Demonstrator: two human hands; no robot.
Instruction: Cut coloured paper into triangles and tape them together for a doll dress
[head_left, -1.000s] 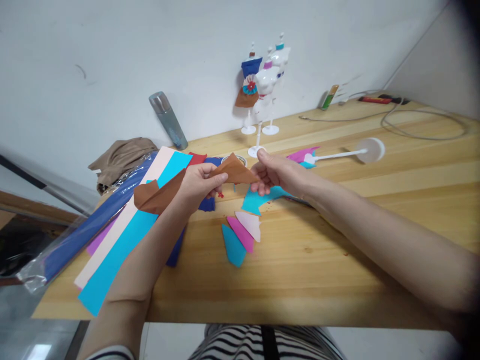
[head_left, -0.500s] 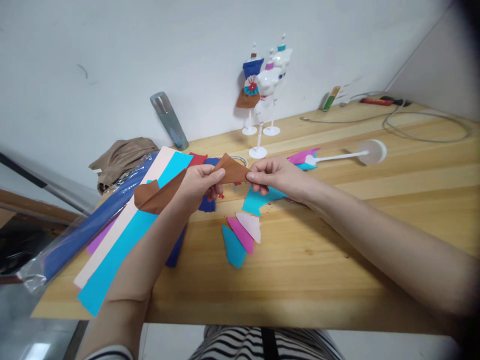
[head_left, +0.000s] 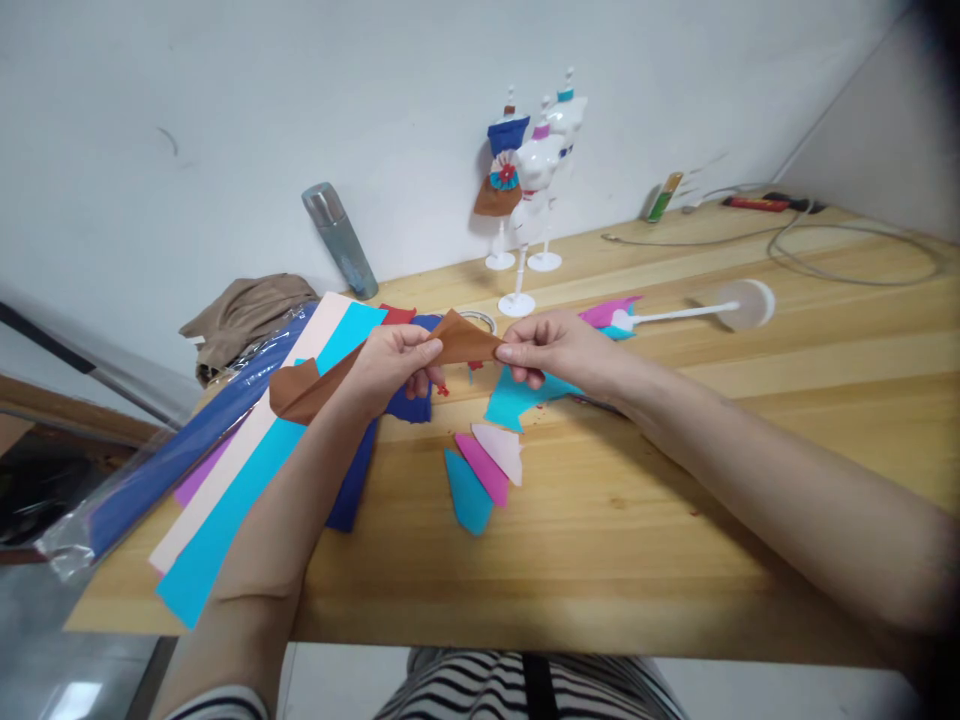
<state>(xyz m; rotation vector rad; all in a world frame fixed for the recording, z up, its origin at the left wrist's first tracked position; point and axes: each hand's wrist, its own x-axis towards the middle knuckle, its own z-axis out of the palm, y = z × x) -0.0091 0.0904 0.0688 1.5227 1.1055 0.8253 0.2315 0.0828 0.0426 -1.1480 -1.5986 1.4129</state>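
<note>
A brown sheet [head_left: 466, 338] is stretched between my two hands above the table. My left hand [head_left: 397, 362] pinches it at the left, and its long end runs behind my wrist over the coloured strips. My right hand [head_left: 544, 350] pinches its right corner between thumb and finger. Below lie a teal cut piece [head_left: 469, 492], a magenta piece [head_left: 481, 465] and a pale pink piece [head_left: 499, 452], side by side. A larger turquoise piece [head_left: 517, 398] lies partly under my right hand.
Three small white mannequins on stands, one in front [head_left: 538, 165], stand by the wall. Another mannequin stand [head_left: 739, 305] lies on its side at the right. A grey bottle [head_left: 341, 240], brown cloth [head_left: 251, 315] and blue wrapped roll [head_left: 202, 440] are at the left.
My left hand has shifted slightly left along the brown sheet, so a bit more of it shows between my hands. My right hand keeps its pinch, almost unmoved.
</note>
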